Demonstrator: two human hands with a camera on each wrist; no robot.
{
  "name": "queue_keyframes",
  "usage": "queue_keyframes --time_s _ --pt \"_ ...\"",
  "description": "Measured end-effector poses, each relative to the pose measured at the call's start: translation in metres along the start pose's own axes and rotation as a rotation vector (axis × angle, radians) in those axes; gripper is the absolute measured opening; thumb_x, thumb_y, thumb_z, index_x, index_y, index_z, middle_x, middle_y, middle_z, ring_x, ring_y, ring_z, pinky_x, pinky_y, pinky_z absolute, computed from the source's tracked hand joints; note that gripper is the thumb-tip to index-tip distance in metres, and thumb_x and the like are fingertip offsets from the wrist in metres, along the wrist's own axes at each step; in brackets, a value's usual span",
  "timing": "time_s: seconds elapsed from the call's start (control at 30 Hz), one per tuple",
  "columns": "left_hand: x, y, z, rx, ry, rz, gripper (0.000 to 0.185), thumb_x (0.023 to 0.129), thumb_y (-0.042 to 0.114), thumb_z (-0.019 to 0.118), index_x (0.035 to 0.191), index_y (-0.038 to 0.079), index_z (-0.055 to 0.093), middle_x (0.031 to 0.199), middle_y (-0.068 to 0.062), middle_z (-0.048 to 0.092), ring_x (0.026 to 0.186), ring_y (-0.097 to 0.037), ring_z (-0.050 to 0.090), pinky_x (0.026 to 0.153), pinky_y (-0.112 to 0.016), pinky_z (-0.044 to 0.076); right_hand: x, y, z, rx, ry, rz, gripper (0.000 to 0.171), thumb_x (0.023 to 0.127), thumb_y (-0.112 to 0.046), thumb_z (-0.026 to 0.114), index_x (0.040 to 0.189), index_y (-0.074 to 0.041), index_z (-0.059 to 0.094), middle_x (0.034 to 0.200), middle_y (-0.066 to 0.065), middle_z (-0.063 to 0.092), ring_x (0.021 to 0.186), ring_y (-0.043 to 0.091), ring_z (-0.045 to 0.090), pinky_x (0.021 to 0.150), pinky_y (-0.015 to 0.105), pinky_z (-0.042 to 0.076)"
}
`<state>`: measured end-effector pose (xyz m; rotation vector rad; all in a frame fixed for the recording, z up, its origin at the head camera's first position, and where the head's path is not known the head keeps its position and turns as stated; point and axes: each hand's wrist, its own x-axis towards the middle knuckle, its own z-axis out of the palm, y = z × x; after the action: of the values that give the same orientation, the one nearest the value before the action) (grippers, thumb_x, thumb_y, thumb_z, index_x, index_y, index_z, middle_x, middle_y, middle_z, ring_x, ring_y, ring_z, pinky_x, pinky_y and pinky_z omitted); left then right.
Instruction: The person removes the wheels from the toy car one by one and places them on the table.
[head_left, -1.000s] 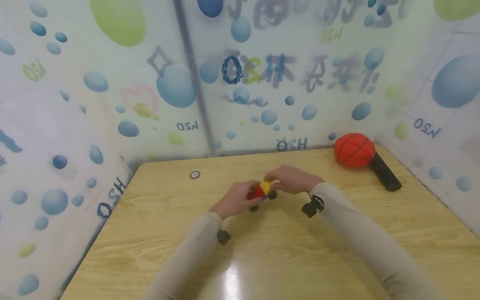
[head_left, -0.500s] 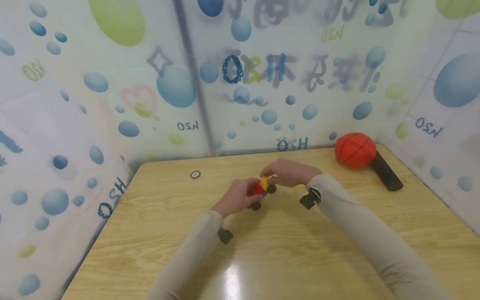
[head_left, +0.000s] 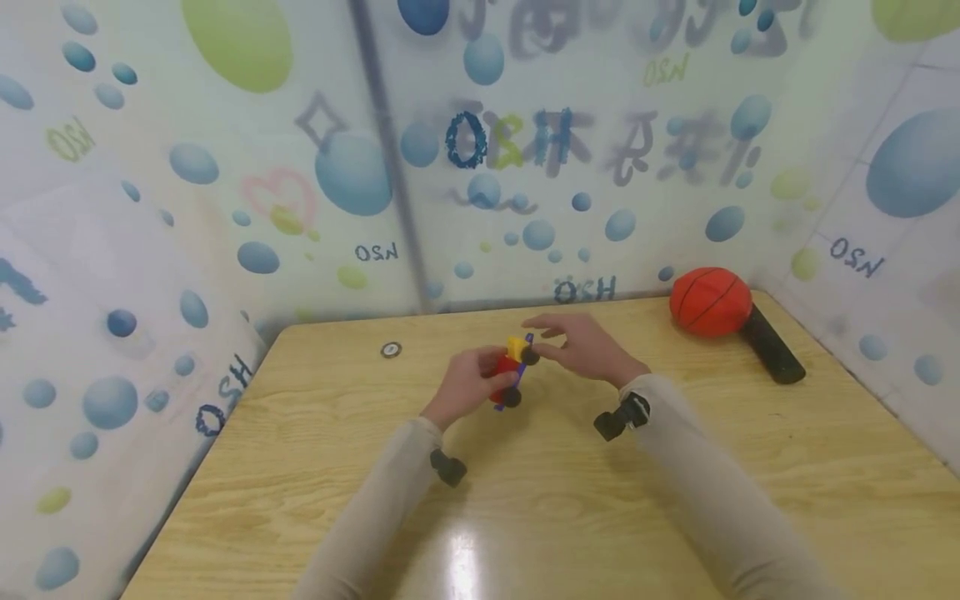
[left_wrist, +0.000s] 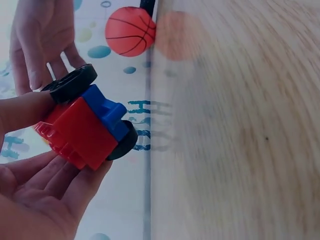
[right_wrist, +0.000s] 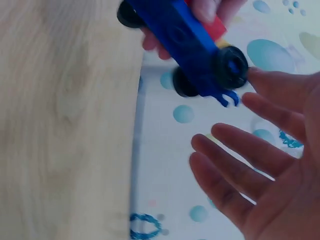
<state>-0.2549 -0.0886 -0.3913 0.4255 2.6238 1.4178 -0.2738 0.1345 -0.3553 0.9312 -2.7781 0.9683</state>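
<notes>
A toy car (head_left: 507, 377) of building blocks has a red body, a yellow block (head_left: 517, 347) at its far end, a blue chassis (right_wrist: 182, 40) and black wheels (left_wrist: 74, 82). My left hand (head_left: 468, 384) grips it by the red body, thumb on one side and fingers on the other, and holds it tilted above the table. To its right, my right hand (head_left: 587, 346) has its fingers spread and relaxed. In the right wrist view, its thumb tip is at or just beside a front wheel (right_wrist: 231, 67); I cannot tell whether they touch. A blue hook (right_wrist: 229, 98) sticks out at that end.
The wooden table (head_left: 322, 467) runs back to a wall (head_left: 480, 250) printed with bubbles. A red ball with basketball lines (head_left: 710, 302) and a black cylinder (head_left: 774, 343) lie at the back right. A small round disc (head_left: 391, 350) lies at the back left.
My right hand has let go of the yellow block and opened its fingers. My left hand has turned the toy car, so its underside and wheels now face more to the right.
</notes>
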Motion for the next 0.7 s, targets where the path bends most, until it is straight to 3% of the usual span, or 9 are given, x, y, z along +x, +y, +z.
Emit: queue_keyframes --time_s 0.27,0.4,0.57,0.7 --pt "0.002 -0.003 0.001 -0.094 0.075 -0.024 0.055 0.090 0.024 0.075 0.139 0.005 0.056 0.132 -0.020 0.066 0.120 -0.035 0.066 0.100 -0.045 0.055 -0.004 0.002 0.025 0.167 0.178 -0.002 0.038 0.092 -0.015 0.072 0.130 -0.014 0.067 0.108 0.009 0.076 0.089 0.020 0.073 0.075 0.032 0.060" --pt "0.000 -0.005 0.003 -0.130 0.069 -0.026 0.061 0.090 0.025 0.075 0.145 0.013 0.051 0.132 -0.019 0.065 0.122 -0.035 0.065 0.100 -0.046 0.055 -0.005 0.002 0.033 0.263 0.212 0.016 0.035 0.092 -0.014 0.073 0.127 -0.013 0.069 0.110 0.012 0.076 0.084 0.019 0.072 0.070 0.027 0.058" --pt "-0.002 -0.004 0.001 -0.166 0.073 0.022 0.064 0.092 0.025 0.074 0.149 0.031 0.045 0.132 -0.015 0.065 0.121 -0.032 0.064 0.094 -0.045 0.058 -0.003 0.002 0.035 0.331 0.200 0.030 0.032 0.092 -0.016 0.073 0.124 -0.013 0.072 0.116 0.011 0.075 0.085 0.020 0.071 0.072 0.033 0.060" --pt "0.001 -0.005 0.000 -0.151 0.080 0.064 0.058 0.092 0.027 0.074 0.144 0.036 0.050 0.128 -0.012 0.067 0.113 -0.029 0.068 0.086 -0.039 0.060 0.000 0.002 0.033 0.384 0.170 0.066 0.031 0.092 -0.018 0.074 0.123 -0.014 0.072 0.113 0.009 0.075 0.083 0.020 0.069 0.071 0.043 0.060"
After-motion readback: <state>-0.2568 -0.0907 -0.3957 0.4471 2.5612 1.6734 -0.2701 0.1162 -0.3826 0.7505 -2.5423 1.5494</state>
